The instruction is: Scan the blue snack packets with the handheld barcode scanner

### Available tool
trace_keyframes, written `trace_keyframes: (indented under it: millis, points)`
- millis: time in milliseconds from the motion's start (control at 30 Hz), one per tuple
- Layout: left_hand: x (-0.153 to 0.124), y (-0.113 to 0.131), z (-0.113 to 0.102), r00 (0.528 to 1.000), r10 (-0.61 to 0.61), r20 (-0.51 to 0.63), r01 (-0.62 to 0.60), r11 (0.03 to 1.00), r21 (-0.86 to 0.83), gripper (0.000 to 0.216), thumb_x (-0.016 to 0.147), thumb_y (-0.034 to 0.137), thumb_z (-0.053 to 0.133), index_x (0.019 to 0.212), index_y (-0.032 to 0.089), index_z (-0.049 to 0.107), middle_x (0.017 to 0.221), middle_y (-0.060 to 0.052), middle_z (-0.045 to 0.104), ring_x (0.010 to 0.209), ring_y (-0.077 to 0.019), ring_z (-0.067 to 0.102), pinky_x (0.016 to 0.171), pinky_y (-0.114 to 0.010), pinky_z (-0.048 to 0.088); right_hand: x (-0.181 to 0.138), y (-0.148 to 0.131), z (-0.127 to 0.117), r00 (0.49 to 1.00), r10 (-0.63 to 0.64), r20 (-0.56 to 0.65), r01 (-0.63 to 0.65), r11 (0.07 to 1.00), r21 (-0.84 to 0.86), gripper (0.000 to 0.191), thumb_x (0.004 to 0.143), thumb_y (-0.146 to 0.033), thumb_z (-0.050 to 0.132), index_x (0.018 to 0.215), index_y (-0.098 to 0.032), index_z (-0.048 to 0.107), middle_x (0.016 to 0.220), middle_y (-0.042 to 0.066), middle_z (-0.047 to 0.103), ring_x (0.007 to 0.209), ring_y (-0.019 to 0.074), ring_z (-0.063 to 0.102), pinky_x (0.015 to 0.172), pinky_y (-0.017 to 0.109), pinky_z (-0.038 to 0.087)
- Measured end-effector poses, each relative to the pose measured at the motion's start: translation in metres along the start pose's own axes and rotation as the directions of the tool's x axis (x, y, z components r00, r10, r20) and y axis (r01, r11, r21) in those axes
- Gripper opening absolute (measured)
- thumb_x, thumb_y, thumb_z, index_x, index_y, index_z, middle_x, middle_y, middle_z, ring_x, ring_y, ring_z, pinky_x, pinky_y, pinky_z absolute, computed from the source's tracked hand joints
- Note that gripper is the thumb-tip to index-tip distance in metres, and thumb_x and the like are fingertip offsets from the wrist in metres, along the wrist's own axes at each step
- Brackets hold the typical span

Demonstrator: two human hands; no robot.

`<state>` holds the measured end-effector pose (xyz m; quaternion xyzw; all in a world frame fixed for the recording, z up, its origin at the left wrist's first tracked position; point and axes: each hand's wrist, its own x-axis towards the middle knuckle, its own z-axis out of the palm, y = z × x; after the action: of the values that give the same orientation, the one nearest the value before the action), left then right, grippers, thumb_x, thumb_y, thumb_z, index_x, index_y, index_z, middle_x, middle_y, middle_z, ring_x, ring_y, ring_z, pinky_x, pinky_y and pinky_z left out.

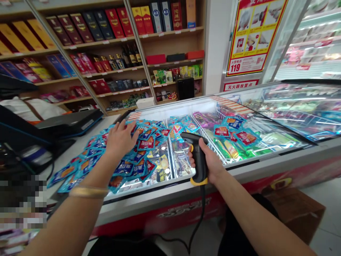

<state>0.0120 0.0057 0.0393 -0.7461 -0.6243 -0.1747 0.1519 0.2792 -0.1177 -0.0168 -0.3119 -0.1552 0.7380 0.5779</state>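
Observation:
My right hand is wrapped round the grip of a black and yellow barcode scanner, its head pointing left over the freezer's glass top. A cable hangs from the scanner's base. My left hand, fingers spread, rests on or just over a large pile of blue snack packets; whether it touches them I cannot tell. The pile covers the left end of the chest freezer. A few more blue packets lie left of the scanner, and a small group of packets lies to its right.
Beneath the glass, wire baskets hold frozen goods. Left of the pile stands dark counter equipment. Shelves of boxes and bottles line the back wall. A brown box sits on the floor at right. The scanner's cable droops before the freezer.

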Motion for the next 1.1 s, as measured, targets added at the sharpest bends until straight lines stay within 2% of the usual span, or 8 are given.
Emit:
trace_keyframes:
  millis: [67, 133, 400, 500, 633, 833, 967, 1100]
  points:
    - [-0.002, -0.010, 0.004, 0.995, -0.019, 0.103, 0.010, 0.996, 0.093, 0.061, 0.090, 0.053, 0.036, 0.141, 0.023, 0.050, 0.151, -0.012, 0.044, 0.142, -0.0413, 0.031, 0.110, -0.066, 0.026, 0.002, 0.003, 0.001, 1.000, 0.004, 0.013, -0.004, 1.000, -0.010, 0.045, 0.087, -0.058, 0.058, 0.077, -0.014, 0.063, 0.061, 0.001, 0.059, 0.044, 0.0081, 0.051, 0.039, 0.017, 0.045]
    - [-0.005, -0.013, 0.006, 0.993, -0.016, 0.121, 0.002, 0.993, 0.116, 0.064, 0.091, 0.056, 0.034, 0.144, 0.024, 0.046, 0.153, -0.012, 0.042, 0.144, -0.0418, 0.028, 0.110, -0.069, 0.023, 0.003, 0.004, 0.001, 1.000, 0.001, 0.017, -0.001, 1.000, -0.015, 0.044, 0.086, -0.058, 0.060, 0.077, -0.014, 0.063, 0.061, 0.001, 0.059, 0.045, 0.0082, 0.051, 0.040, 0.017, 0.046]
    - [-0.009, 0.029, 0.002, 0.993, 0.053, -0.107, -0.054, 0.998, -0.008, 0.064, 0.094, 0.049, 0.033, 0.151, 0.019, 0.034, 0.158, -0.016, 0.032, 0.148, -0.0365, 0.019, 0.117, -0.061, 0.015, -0.003, -0.011, -0.008, 0.999, -0.028, -0.018, 0.028, 1.000, -0.005, 0.044, 0.088, -0.056, 0.057, 0.075, -0.015, 0.063, 0.059, 0.001, 0.057, 0.045, 0.0090, 0.051, 0.040, 0.018, 0.046]
    - [-0.007, 0.063, 0.012, 0.977, 0.138, -0.164, -0.158, 0.980, -0.120, 0.063, 0.093, 0.047, 0.038, 0.149, 0.018, 0.037, 0.155, -0.017, 0.036, 0.147, -0.0344, 0.023, 0.118, -0.056, 0.018, -0.008, -0.027, -0.020, 0.995, -0.088, -0.051, 0.087, 0.996, -0.019, 0.043, 0.085, -0.057, 0.060, 0.075, -0.015, 0.062, 0.060, 0.001, 0.057, 0.045, 0.0090, 0.051, 0.040, 0.017, 0.045]
    - [-0.005, 0.127, 0.036, 0.951, 0.292, -0.102, -0.309, 0.909, -0.279, 0.062, 0.093, 0.043, 0.045, 0.147, 0.014, 0.036, 0.152, -0.019, 0.040, 0.144, -0.0327, 0.032, 0.117, -0.052, 0.025, -0.017, -0.055, -0.047, 0.969, -0.209, -0.128, 0.203, 0.977, -0.059, 0.043, 0.084, -0.058, 0.061, 0.076, -0.016, 0.062, 0.062, 0.002, 0.059, 0.047, 0.0093, 0.051, 0.040, 0.018, 0.046]
    - [-0.007, 0.233, 0.072, 0.861, 0.505, -0.054, -0.463, 0.738, -0.491, 0.067, 0.089, 0.041, 0.057, 0.146, 0.014, 0.035, 0.152, -0.021, 0.040, 0.143, -0.0311, 0.035, 0.114, -0.050, 0.033, -0.027, -0.087, -0.085, 0.916, -0.360, -0.174, 0.353, 0.933, -0.073, 0.045, 0.081, -0.061, 0.062, 0.077, -0.016, 0.061, 0.061, 0.001, 0.057, 0.048, 0.0093, 0.051, 0.041, 0.017, 0.046]
    - [-0.006, 0.283, 0.085, 0.852, 0.521, -0.049, -0.452, 0.686, -0.571, 0.067, 0.088, 0.042, 0.059, 0.142, 0.011, 0.038, 0.147, -0.023, 0.045, 0.139, -0.0306, 0.041, 0.113, -0.046, 0.037, -0.028, -0.092, -0.090, 0.910, -0.380, -0.166, 0.377, 0.925, -0.050, 0.047, 0.081, -0.064, 0.061, 0.077, -0.017, 0.060, 0.062, 0.001, 0.056, 0.047, 0.0092, 0.051, 0.040, 0.018, 0.046]
    - [-0.007, 0.306, 0.085, 0.881, 0.472, 0.025, -0.379, 0.737, -0.560, 0.058, 0.089, 0.043, 0.057, 0.136, 0.010, 0.044, 0.137, -0.023, 0.055, 0.131, -0.0309, 0.050, 0.107, -0.045, 0.042, -0.025, -0.089, -0.089, 0.918, -0.373, -0.137, 0.370, 0.928, -0.046, 0.048, 0.082, -0.064, 0.059, 0.077, -0.016, 0.060, 0.063, 0.001, 0.056, 0.048, 0.0088, 0.051, 0.040, 0.017, 0.046]
